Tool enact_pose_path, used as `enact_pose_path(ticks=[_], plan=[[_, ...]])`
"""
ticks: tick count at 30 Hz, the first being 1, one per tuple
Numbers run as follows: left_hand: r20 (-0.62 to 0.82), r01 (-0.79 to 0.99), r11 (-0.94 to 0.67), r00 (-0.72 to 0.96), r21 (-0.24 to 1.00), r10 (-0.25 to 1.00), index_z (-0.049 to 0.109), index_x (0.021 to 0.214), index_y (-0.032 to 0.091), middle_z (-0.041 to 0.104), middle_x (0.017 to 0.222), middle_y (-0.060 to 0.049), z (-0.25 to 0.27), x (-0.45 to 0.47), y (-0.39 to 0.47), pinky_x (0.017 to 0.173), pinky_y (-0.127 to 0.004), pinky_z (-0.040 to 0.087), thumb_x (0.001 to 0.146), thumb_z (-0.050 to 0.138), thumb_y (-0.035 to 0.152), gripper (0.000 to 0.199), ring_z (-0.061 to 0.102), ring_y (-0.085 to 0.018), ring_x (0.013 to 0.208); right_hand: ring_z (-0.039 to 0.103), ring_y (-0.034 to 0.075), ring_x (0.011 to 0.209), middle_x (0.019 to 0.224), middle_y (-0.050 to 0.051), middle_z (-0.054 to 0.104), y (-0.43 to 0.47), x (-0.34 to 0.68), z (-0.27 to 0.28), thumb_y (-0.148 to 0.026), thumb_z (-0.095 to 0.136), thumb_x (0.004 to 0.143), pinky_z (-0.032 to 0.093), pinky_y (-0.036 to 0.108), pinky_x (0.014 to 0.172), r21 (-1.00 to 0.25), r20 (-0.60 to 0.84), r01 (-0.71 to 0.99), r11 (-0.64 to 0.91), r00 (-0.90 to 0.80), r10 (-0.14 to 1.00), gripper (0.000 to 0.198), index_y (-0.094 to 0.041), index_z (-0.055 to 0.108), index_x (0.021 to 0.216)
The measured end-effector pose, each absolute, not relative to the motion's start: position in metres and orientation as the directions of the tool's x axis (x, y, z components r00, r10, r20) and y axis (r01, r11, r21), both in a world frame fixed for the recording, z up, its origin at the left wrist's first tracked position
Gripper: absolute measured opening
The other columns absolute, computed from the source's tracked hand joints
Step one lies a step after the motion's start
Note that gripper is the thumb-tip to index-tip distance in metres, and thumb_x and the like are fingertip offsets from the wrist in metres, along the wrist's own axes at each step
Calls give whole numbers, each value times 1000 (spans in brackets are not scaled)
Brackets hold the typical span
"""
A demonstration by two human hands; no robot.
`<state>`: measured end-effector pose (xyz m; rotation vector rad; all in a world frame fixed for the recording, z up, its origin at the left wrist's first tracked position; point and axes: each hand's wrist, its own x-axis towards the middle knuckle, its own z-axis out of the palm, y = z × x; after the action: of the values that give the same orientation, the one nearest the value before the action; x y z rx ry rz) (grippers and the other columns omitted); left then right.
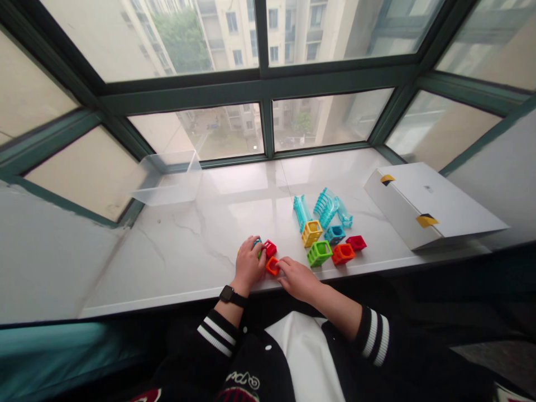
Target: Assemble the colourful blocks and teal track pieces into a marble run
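So the orange block (271, 269) is sitting just in from the front edge of the sill (167, 262), about midway along, and the right hand (299, 277) seems to be pinching it by its right side. The left hand (250, 262) is curling over a mostly hidden blue block (257, 242), right by a small red block (270, 247); I can't tell if it's actually gripping. The orange one's looking like light, stiff plastic to me, maybe a bit slidey on that shiny surface, probably not fragile. I'd be going for opposite walls or the rim of its opening. Container-wise, a see-through bin (167, 196) is standing at the back left corner, with the background showing through. A white box (460, 201) is lying toward the right end, its panels hiding whatever's inside.
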<state>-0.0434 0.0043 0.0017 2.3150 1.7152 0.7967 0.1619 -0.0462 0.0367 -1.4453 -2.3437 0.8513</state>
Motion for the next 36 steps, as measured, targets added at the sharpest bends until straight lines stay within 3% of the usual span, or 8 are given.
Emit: enact_pose_path(ticks=[6,11,17,26,31,36], plan=[[338,840,-351,217,414,916,71,106,25,63,143,-11,0,-44,5,118,-55,44,102,54,27,19,53,-31,139,69,22,98,114,9,66,-47,165,39,-18,67,93,54,33,88,-596,-65,744,303,-421,905,16,-20,65,109],[334,840,-347,214,416,918,71,105,25,62,144,-11,0,-44,5,118,-56,44,102,53,28,19,52,-32,140,67,21,97,113,6,63,-47,167,40,-19,77,88,55,33,88,-677,27,665,317,-408,913,25,-21,63,109],[334,828,-348,209,440,919,71,103,26,63,142,-11,3,-44,4,117,-56,45,102,55,30,17,54,-32,139,64,18,91,107,3,62,-48,170,51,-16,73,89,57,33,85,-791,156,502,351,-389,908,21,-22,61,105],[305,832,-344,223,436,926,71,106,25,62,145,-13,4,-45,4,114,-58,47,96,64,34,16,54,-36,138,65,20,105,115,6,63,-54,172,72,-17,71,90,62,36,91,-892,281,239,384,-374,884,24,-23,62,110],[311,823,-345,217,452,925,67,122,27,62,145,-12,2,-47,5,116,-57,46,95,61,28,28,55,-34,138,69,19,102,114,5,64,-55,171,69,-16,73,87,64,38,93,-923,263,178,340,-351,898,34,-23,60,118],[319,778,-368,227,509,920,66,126,26,63,143,-12,12,-49,5,120,-58,42,95,56,21,33,54,-33,140,70,20,108,128,9,63,-56,171,66,-15,72,86,64,39,97,-921,298,147,361,-330,896,56,-25,54,138]])
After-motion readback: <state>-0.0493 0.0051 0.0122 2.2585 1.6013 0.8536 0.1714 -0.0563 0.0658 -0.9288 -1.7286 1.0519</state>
